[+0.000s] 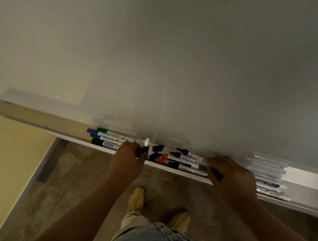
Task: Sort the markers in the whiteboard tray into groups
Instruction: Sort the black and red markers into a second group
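Whiteboard tray (39, 118) ran from mid-left down to lower right of frame, under the whiteboard (178, 64). Left-of-centre group lay side by side in the tray: blue marker (92, 131), green markers (102, 129), black marker (97, 141). My left hand (126, 161) was at their right ends with fingers curled; I couldn't tell if it gripped anything. A small black piece (145, 150) sat just beside those fingers. At frame centre were loose black caps (157, 148), orange-capped markers (163, 156) and a Flair marker (195, 156). My right hand (232, 176) had fingers curled round a thin dark marker (216, 172) at the tray's front edge. Blurred markers (268, 174) were piled at the right.
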Demonstrator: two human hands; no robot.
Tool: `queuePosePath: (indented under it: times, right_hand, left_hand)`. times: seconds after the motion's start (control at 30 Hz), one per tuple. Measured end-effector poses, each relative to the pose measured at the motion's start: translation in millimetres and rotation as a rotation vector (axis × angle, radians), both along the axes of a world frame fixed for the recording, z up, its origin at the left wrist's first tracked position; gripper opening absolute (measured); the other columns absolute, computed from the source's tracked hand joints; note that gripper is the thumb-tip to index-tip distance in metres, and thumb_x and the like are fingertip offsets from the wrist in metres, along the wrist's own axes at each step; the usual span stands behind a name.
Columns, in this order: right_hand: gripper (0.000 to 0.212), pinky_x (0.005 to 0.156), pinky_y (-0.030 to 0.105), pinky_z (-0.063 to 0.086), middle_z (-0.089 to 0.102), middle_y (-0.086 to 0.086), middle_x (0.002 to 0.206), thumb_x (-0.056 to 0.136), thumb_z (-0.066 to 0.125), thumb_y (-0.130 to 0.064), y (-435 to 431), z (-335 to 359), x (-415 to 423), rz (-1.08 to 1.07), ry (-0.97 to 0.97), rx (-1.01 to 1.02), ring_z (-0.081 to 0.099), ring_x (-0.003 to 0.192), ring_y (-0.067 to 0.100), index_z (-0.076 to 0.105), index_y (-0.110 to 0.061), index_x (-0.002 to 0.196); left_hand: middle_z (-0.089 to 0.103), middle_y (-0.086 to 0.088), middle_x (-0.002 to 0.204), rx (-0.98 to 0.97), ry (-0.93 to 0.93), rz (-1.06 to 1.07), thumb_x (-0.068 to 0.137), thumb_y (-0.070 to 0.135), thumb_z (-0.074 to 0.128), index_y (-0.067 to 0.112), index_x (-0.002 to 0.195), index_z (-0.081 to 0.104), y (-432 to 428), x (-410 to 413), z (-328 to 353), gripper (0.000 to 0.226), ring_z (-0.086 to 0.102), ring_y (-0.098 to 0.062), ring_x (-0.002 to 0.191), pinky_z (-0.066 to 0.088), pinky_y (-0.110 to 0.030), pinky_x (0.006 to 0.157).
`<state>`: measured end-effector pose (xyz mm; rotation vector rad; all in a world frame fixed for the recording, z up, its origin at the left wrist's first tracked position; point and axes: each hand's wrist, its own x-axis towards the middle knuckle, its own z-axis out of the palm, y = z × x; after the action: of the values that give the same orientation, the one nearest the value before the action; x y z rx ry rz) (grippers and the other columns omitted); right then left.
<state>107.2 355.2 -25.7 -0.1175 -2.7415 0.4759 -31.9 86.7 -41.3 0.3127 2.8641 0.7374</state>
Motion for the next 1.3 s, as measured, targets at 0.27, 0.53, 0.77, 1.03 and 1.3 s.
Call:
queuePosePath:
  times: [0.27,0.53,0.77,1.03,1.3]
  right_hand:
    - [0.024,0.047,0.022,0.050,0.071,-0.002,0.093,0.076,0.078,-0.013,-9,22,7,-0.059,-0.036,-0.164,0.056,0.053,0.005,0.075,-0.014,0.099]
    - [0.029,0.052,0.016,0.047,0.067,-0.007,0.085,0.069,0.082,-0.005,-20,41,11,-0.104,-0.021,-0.279,0.054,0.060,-0.003,0.074,-0.014,0.096]
    - [0.032,0.059,0.010,0.048,0.067,-0.014,0.083,0.073,0.078,-0.005,-27,79,14,-0.086,-0.045,-0.617,0.063,0.078,0.006,0.070,-0.029,0.093]
    - [0.023,0.050,0.033,0.048,0.070,-0.002,0.089,0.075,0.066,-0.022,-40,116,16,-0.033,-0.034,-0.967,0.061,0.067,0.018,0.077,-0.033,0.092]
    - [0.020,0.052,0.026,0.051,0.070,-0.002,0.092,0.074,0.066,-0.024,-53,121,11,-0.129,0.007,-0.969,0.060,0.063,0.013,0.077,-0.027,0.091]
  left_hand:
    - [0.064,0.000,0.088,-0.128,0.003,-0.056,0.091,0.037,0.057,0.025,0.102,0.069,4,-2,4,0.021,0.050,-0.010,0.070,0.040,-0.025,0.059]
    - [0.058,0.009,0.076,-0.082,-0.013,-0.031,0.083,0.044,0.064,0.026,0.090,0.064,2,-8,10,0.019,0.053,-0.009,0.064,0.035,-0.023,0.048]
    - [0.074,0.005,0.093,0.743,-0.311,-0.088,0.083,0.020,0.071,0.033,0.101,0.071,-9,7,57,0.022,0.068,-0.006,0.080,0.051,-0.016,0.060]
    - [0.073,-0.005,0.093,0.992,-0.394,-0.211,0.084,0.015,0.065,0.026,0.104,0.072,-14,16,99,0.024,0.070,-0.013,0.078,0.053,-0.017,0.069]
    - [0.073,0.002,0.079,0.960,-0.360,-0.199,0.081,0.013,0.065,0.019,0.101,0.071,-15,18,110,0.021,0.065,-0.004,0.064,0.048,-0.011,0.058]
